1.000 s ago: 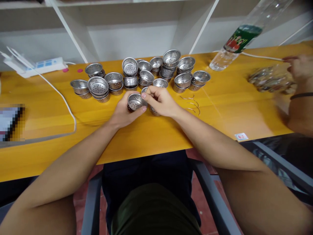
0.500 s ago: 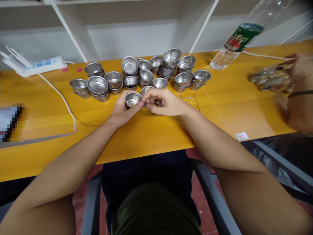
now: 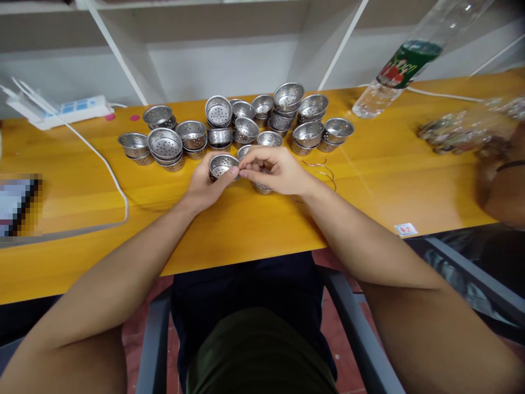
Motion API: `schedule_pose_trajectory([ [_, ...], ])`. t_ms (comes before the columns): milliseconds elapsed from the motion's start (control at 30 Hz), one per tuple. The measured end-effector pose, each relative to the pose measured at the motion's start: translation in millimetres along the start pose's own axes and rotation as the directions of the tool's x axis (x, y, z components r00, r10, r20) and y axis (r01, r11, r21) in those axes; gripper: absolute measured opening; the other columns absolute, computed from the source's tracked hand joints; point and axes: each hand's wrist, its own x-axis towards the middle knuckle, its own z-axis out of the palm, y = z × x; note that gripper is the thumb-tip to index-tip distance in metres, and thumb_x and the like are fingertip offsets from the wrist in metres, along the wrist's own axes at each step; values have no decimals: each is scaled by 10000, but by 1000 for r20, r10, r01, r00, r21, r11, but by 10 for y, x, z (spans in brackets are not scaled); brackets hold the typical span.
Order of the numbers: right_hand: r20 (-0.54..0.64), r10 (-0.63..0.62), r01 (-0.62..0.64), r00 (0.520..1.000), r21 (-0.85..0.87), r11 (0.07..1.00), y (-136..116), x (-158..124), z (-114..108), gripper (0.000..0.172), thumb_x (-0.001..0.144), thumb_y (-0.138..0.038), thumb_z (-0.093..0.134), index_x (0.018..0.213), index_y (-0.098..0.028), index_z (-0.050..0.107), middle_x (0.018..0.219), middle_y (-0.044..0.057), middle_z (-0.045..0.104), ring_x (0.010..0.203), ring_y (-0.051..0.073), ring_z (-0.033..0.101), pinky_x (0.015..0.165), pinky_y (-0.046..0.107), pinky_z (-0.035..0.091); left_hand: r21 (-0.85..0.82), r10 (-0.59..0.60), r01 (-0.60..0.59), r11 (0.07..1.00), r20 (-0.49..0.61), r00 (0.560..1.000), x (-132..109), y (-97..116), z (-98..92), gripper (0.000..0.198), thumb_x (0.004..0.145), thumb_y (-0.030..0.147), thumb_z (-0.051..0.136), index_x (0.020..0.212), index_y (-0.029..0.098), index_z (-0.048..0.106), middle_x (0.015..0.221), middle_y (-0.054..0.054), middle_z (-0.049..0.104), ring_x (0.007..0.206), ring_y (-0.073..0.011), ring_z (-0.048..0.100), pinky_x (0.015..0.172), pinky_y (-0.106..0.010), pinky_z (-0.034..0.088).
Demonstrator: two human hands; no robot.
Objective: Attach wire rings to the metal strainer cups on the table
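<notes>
Wrapped around a perforated metal strainer basket [image 3: 222, 165], my left hand [image 3: 205, 185] has its thumb along the near rim. My right hand [image 3: 279, 171] is closed in a pinch at the basket's right edge, its fingertips meeting the left thumb. Whatever lies between those fingertips is too small to make out. Partly hidden beneath the right hand is another strainer basket [image 3: 262, 189]. Several curved thin metal wires [image 3: 331, 178] lie just right of the right wrist. Behind both hands stand several stacked strainer baskets [image 3: 246, 130].
A tilted-looking plastic bottle [image 3: 404, 68] stands at the back right. Further right are a clear plastic bag of metal pieces [image 3: 455, 131] and another person's arm [image 3: 506, 189]. On the left are a power strip [image 3: 74, 112], a white cable [image 3: 107, 161] and a pixelated object [image 3: 16, 205].
My right fingers have shifted slightly, showing more of the basket beneath them. The other person's hand has moved away from the bag toward the right. My left hand keeps its hold.
</notes>
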Motion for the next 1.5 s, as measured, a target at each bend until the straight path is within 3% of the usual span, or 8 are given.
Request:
schedule_pose_trajectory([
  [300,-133,-113,86,985,-190,978,-5,24,-11,444,1278,-675,808,1283,-243,908,1204,106,832,1021,243,729,822,351,584,33,35,-37,999,53,998,-16,46,-13,726,1004,806,1006,1434,264,785,1338,-110,904,1180,-314,853,1067,-492,729],
  [500,-83,-129,116,988,-151,982,-20,12,33,366,1326,-578,777,1348,-236,907,1168,72,852,884,185,717,805,333,569,36,25,-28,999,78,997,-12,48,-18,801,995,909,997,1422,273,761,1311,-94,889,1167,-306,853,1050,-476,733],
  [800,63,-263,268,963,-335,903,-29,-7,1,293,1346,-413,694,1438,-266,930,1347,123,894,1202,284,830,1122,477,695,-1,34,-34,999,82,996,-27,40,7,860,945,967,1027,1375,262,785,1286,-90,874,1129,-279,818,1037,-450,709],
  [967,157,-271,312,950,-407,859,-108,-54,13,326,1332,-262,628,1483,-280,916,1439,128,882,1269,288,842,1130,475,705,-41,39,-35,999,122,992,-6,-30,-9,924,881,975,1085,1394,269,782,1297,-85,874,1136,-274,824,1059,-444,709],
  [1133,119,-317,337,941,-405,850,-106,-59,5,346,1327,-205,629,1521,-270,909,1468,127,895,1278,272,864,1130,454,716,-61,103,-95,994,146,984,20,-52,-23,903,910,964,1077,1391,256,790,1290,-88,887,1111,-262,832,1048,-426,708],
  [1300,67,-339,339,938,-371,864,-129,-11,-9,284,1340,-281,712,1543,-272,910,1309,85,929,1152,238,868,1064,411,711,-86,163,-146,986,245,956,37,-12,-60,969,1075,1126,740,1291,190,875,1144,-126,902,991,-272,828,907,-404,690],
  [1400,61,-336,337,940,-335,880,-170,1,-7,253,1336,-282,718,1477,-262,927,1259,76,929,1129,235,861,1056,412,705,-51,91,-79,996,293,952,13,74,-61,1076,1186,1138,421,1237,187,921,1081,-146,911,992,-313,856,905,-439,705],
  [1500,69,-323,329,944,-300,896,-202,-6,7,249,1328,-266,708,1427,-256,937,1236,74,909,1125,237,849,1046,419,699,-9,-15,18,1000,292,956,-17,150,-42,1045,1230,1093,368,1265,223,947,1054,-122,920,1100,-355,892,977,-464,744],
])
